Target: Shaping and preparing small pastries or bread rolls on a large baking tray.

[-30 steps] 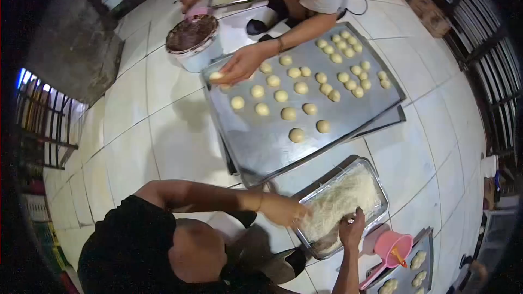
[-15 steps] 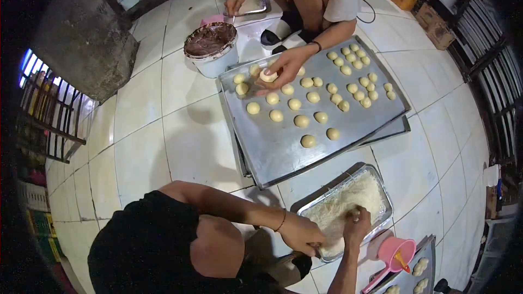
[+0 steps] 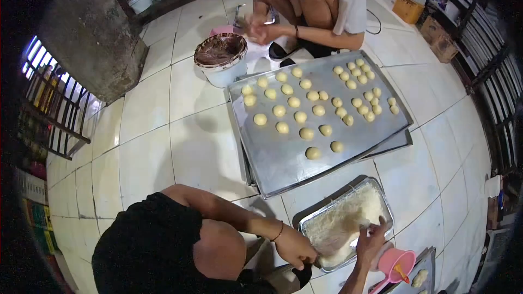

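In the head view, a shallow metal tray (image 3: 338,200) of pale shreds (image 3: 348,212) sits on the tiled floor (image 3: 144,152) at five o'clock from the picture's middle. The right hand (image 3: 373,237) hovers over its three o'clock side, finger and thumb curled together; a whitish patch shows by them, but whether the grip has closed on something I cannot tell. The left hand (image 3: 297,247) is at the tray's eight o'clock edge, fingers bent downward; I cannot make out whether its grip is on the rim or empty. Working the shreds well would, I judge, call for a light, loose pinch, low over the middle, with the other hand steadying the rim so that nothing slides or spills. The shreds look fine, dry and cream-coloured, heaped thickly toward one o'clock and thinner toward seven, where a duller, pinkish-grey patch shows. At four o'clock from the tray, just beside it, stands a pink dipper (image 3: 393,264) holding an orange-handled brush (image 3: 402,274). Toward twelve o'clock lies a large baking sheet (image 3: 272,163) with round dough balls (image 3: 306,134); a bucket (image 3: 223,73) of brown paste is at its ten o'clock, with a co-worker's blurred hands (image 3: 262,31) near it.
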Demonstrator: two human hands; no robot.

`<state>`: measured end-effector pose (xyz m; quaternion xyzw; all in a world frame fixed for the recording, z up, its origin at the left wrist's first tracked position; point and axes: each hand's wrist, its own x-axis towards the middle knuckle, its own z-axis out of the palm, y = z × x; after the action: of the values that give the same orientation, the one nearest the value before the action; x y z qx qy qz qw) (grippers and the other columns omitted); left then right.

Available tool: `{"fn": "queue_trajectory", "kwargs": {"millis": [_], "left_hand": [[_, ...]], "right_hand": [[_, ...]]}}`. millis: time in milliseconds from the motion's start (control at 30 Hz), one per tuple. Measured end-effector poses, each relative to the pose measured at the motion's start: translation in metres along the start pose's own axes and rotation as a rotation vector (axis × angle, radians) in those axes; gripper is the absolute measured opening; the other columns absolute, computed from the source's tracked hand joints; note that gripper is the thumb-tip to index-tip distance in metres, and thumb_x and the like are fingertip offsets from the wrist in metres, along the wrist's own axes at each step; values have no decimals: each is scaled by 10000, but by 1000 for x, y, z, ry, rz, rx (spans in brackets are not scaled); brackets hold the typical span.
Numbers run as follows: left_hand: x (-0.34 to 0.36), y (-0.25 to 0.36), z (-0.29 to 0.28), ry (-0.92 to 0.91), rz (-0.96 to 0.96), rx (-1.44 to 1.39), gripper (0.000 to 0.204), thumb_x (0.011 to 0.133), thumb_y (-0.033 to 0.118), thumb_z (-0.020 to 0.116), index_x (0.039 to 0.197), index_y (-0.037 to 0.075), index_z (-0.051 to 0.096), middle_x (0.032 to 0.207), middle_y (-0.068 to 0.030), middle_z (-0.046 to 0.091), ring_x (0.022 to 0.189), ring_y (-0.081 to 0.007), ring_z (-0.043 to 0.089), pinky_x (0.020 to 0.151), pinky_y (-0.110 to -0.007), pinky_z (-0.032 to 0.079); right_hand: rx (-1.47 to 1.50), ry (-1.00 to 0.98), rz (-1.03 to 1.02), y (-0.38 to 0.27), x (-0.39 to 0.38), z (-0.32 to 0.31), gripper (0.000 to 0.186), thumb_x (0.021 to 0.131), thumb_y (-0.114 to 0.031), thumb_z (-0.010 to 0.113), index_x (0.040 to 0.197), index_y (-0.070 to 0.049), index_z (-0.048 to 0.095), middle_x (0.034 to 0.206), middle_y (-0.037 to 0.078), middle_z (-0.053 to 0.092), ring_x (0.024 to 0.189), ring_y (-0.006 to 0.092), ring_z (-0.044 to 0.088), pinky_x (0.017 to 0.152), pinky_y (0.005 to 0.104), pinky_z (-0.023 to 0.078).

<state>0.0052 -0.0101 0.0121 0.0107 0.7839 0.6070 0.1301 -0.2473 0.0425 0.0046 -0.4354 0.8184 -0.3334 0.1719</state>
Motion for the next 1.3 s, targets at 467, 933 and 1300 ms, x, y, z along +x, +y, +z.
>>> {"fn": "queue_trajectory", "kwargs": {"millis": [467,933,1300], "left_hand": [[-15,-3,-4,95,17,5,404,897,301,571,1162,-3,553,974,-156,655,843,-315,613,734,-397,485],[-51,-4,-15,30,-259,-123,246,938,216,535,1080,22,584,964,-123,666,820,-278,609,744,-375,484],[-149,-103,-53,1169,-457,824,74,813,55,571,803,43,643,761,-64,659,687,-235,583,657,-345,468]], "right_hand": [[103,36,-56,-7,-3,-35,333,795,-19,649,1121,3,584,915,106,626,791,183,568,741,293,481],[376,-132,-39,-44,-11,-51,203,859,-57,580,1051,5,605,898,101,614,757,147,531,689,251,464],[-281,-140,-351,25,-7,31,325,790,15,526,1107,-1,597,937,135,616,790,268,577,723,331,489]]}}
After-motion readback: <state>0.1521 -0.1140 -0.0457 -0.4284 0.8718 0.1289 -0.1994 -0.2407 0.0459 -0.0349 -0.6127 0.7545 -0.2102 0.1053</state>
